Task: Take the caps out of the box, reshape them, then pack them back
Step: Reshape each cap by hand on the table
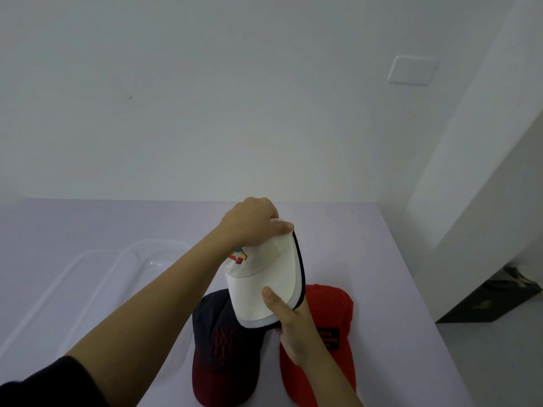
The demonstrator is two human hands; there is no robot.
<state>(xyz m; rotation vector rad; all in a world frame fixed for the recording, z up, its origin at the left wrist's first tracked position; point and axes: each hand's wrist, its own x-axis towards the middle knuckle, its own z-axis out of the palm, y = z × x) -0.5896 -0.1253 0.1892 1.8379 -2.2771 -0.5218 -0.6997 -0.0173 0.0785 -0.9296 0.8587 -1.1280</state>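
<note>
left grip [252,221] and right grip [289,315] are clasping the upright cream fabric cap [264,277], brim down, above the lilac tabletop [382,274], white wall [205,98] behind.

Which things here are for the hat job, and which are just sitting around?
For the job:
- white cap, gripped by the left hand and right hand
- dark cap on the table
- red cap beside it
- clear box

Just there:
- wall plate
- dark object on the floor
</note>
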